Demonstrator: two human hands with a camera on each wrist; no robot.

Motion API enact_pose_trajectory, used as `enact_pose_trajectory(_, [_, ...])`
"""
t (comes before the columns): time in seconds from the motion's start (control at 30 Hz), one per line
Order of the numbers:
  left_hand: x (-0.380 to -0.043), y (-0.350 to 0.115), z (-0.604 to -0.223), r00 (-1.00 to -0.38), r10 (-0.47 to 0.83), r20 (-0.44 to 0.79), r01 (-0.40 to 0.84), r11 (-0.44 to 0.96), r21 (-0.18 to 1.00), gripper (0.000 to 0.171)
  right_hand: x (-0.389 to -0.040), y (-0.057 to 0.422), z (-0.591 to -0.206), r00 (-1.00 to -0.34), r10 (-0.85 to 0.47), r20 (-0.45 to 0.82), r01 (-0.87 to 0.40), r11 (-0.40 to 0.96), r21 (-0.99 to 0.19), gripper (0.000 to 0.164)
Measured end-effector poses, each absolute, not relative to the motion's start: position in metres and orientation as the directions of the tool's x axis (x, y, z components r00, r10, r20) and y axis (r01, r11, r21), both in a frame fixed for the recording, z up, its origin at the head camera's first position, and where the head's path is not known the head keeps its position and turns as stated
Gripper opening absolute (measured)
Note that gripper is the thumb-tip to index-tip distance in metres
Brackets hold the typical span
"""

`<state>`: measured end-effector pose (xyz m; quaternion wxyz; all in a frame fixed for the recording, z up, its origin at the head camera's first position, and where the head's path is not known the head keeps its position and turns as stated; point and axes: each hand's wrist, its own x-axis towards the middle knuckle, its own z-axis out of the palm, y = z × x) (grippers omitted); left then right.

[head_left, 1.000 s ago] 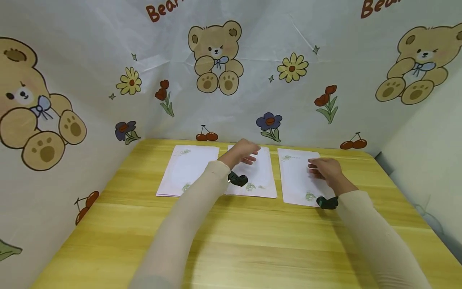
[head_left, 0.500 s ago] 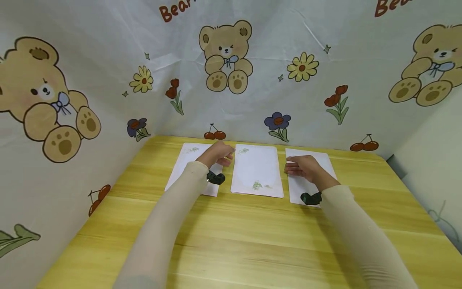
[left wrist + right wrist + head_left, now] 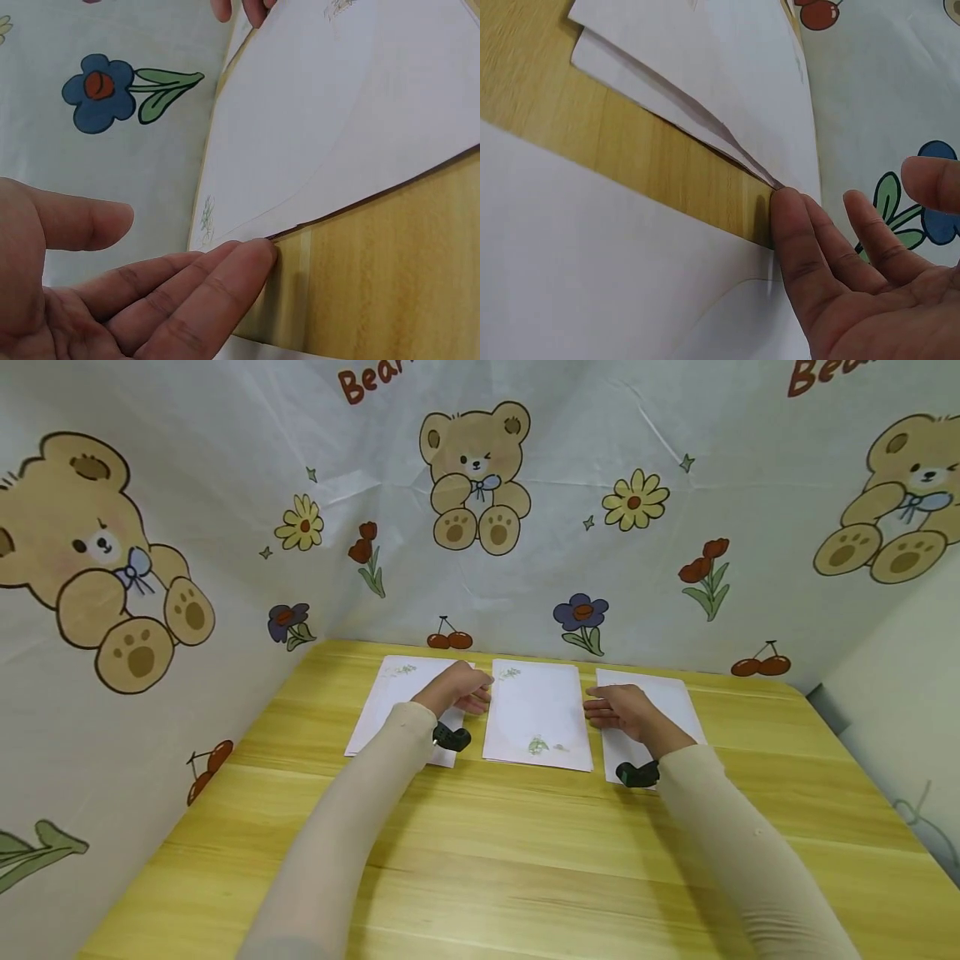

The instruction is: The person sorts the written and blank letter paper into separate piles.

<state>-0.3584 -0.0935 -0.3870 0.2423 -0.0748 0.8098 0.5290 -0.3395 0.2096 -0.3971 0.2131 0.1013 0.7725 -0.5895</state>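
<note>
A middle stack of white paper sheets (image 3: 536,710) with small green plant prints lies between my hands. On its left side, my left hand (image 3: 459,687) has its fingers extended, the fingertips right at the paper's edge in the left wrist view. My right hand (image 3: 624,710) faces it from the other side. In the right wrist view, the fingertips (image 3: 789,214) of that hand meet the edge of the stack (image 3: 727,67), whose sheets are slightly fanned apart. Both thumbs stand away from the paper.
A left paper stack (image 3: 382,702) lies partly under my left forearm, and a right paper sheet (image 3: 670,697) under my right hand. All rest on a yellow wood-grain table (image 3: 510,860). A bear-patterned cloth (image 3: 480,585) rises behind the table and along its left side.
My left hand has moved left from over the middle stack to its left edge. The right hand has moved left from the right sheet to the middle stack's right edge. The head view has shifted slightly.
</note>
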Motion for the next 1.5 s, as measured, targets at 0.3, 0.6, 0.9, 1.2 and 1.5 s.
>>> enact_pose_trajectory(0.3, [-0.356, -0.092, -0.386, -0.868, 0.123, -0.481, -0.395, 0.415, 0.819, 0.036, -0.342, 0.207, -0.396, -0.912, -0.052, -0.408, 0.375, 0.302, -0.877, 0.054])
enact_pose_trajectory(0.6, [-0.355, -0.089, -0.388, -0.864, 0.107, -0.491, -0.409, 0.418, 0.811, 0.035, -0.341, 0.204, -0.408, -0.932, -0.042, -0.361, 0.343, 0.222, -0.913, 0.053])
enact_pose_trajectory(0.9, [-0.356, -0.088, -0.389, -0.865, 0.125, -0.485, -0.405, 0.393, 0.825, 0.035, -0.340, 0.201, -0.414, -0.922, -0.017, -0.387, 0.365, 0.291, -0.884, 0.054])
enact_pose_trajectory(1.2, [-0.357, -0.093, -0.392, -0.889, 0.072, -0.453, -0.394, 0.386, 0.834, 0.032, -0.341, 0.202, -0.416, -0.944, 0.075, -0.322, 0.329, 0.313, -0.891, 0.048])
enact_pose_trajectory(1.5, [-0.356, -0.092, -0.393, -0.904, 0.065, -0.422, -0.376, 0.346, 0.859, 0.035, -0.341, 0.202, -0.416, -0.957, 0.114, -0.267, 0.288, 0.267, -0.920, 0.043])
